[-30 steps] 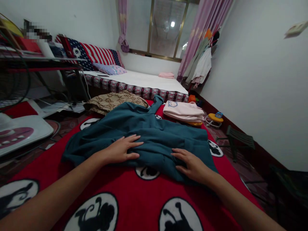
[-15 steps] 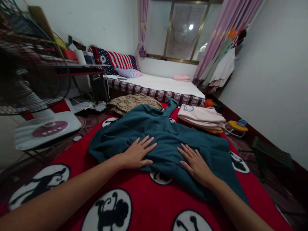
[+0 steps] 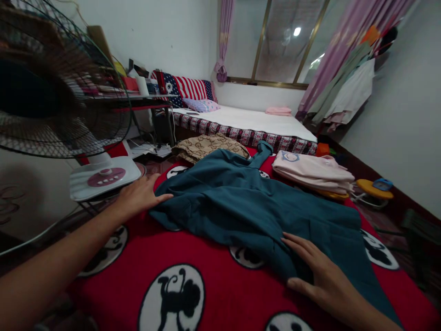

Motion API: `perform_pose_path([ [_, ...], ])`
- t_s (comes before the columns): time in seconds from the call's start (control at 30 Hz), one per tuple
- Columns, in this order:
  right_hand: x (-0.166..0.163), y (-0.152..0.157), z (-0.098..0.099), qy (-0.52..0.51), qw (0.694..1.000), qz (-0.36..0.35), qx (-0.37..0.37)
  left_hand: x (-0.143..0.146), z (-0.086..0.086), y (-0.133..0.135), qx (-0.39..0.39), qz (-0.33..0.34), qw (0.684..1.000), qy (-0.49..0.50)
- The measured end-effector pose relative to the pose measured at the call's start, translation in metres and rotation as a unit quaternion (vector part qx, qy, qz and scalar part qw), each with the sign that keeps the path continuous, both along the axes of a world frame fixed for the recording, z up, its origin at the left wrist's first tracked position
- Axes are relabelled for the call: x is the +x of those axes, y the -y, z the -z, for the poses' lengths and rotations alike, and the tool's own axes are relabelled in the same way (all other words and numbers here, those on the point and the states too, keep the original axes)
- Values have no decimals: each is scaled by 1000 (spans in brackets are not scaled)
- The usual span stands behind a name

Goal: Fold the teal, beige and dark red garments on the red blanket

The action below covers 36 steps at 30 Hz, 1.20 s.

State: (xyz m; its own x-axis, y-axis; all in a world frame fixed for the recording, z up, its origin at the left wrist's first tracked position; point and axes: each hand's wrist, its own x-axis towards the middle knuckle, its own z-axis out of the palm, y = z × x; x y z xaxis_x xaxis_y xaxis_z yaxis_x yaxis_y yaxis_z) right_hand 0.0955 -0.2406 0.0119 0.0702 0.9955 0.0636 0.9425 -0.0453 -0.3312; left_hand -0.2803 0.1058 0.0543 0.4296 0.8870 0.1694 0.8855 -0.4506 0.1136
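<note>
A teal garment [image 3: 248, 202] lies spread on a red blanket [image 3: 210, 271] printed with black-and-white round figures. My left hand [image 3: 139, 195] rests at the garment's left edge, fingers stretched toward the cloth and touching it. My right hand [image 3: 319, 271] lies flat on the garment's near right part, fingers spread.
A folded pink garment [image 3: 312, 168] and a brown patterned cloth [image 3: 206, 146] lie beyond the teal one. A standing fan [image 3: 62, 92] with a white base [image 3: 103, 177] is at the left. A bed [image 3: 251, 122] stands under the window; a yellow toy [image 3: 374, 188] sits at right.
My left hand slid from the garment's middle out to its left edge. My right hand drew back toward me along the right side. The view turned left.
</note>
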Motion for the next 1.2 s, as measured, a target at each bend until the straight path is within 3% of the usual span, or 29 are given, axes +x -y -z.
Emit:
perform_pose_path([
  [0.07, -2, -3, 0, 9, 1000, -1, 4, -11, 4, -10, -81, 10, 996, 18],
  [0.17, -5, -8, -2, 23, 999, 7, 24, -16, 6, -11, -176, 101, 967, 155],
  [0.23, -7, -8, -2, 28, 999, 13, 34, -19, 5, -10, -186, 135, 928, 292],
  [0.3, -7, -8, -2, 29, 999, 15, 34, -26, 5, -12, -160, 121, 889, 411],
  [0.37, -8, -6, -3, 30, 999, 13, 28, -36, 9, -20, -151, 95, 873, 454],
  [0.5, -10, 2, -9, 27, 999, 4, 17, -44, 19, -35, -163, 41, 941, 293],
  [0.6, -9, 11, -17, 26, 999, 9, 20, -24, 11, -22, -29, 27, 976, 215],
  [0.7, -2, 17, -19, 19, 998, 49, 38, 12, -4, 10, 72, 149, 965, 201],
  [0.8, 8, 15, -11, 11, 993, 93, 69, 43, -9, 40, 28, 263, 955, 137],
  [0.9, 18, 8, -1, 25, 992, 88, 84, 56, -1, 51, -37, 224, 972, 62],
  [1.0, 27, 2, -4, 50, 988, 98, 109, 55, 7, 46, -53, 181, 981, 52],
  [1.2, 43, 2, -49, 26, 937, 191, 292, 39, 1, 41, 11, 283, 954, 98],
])
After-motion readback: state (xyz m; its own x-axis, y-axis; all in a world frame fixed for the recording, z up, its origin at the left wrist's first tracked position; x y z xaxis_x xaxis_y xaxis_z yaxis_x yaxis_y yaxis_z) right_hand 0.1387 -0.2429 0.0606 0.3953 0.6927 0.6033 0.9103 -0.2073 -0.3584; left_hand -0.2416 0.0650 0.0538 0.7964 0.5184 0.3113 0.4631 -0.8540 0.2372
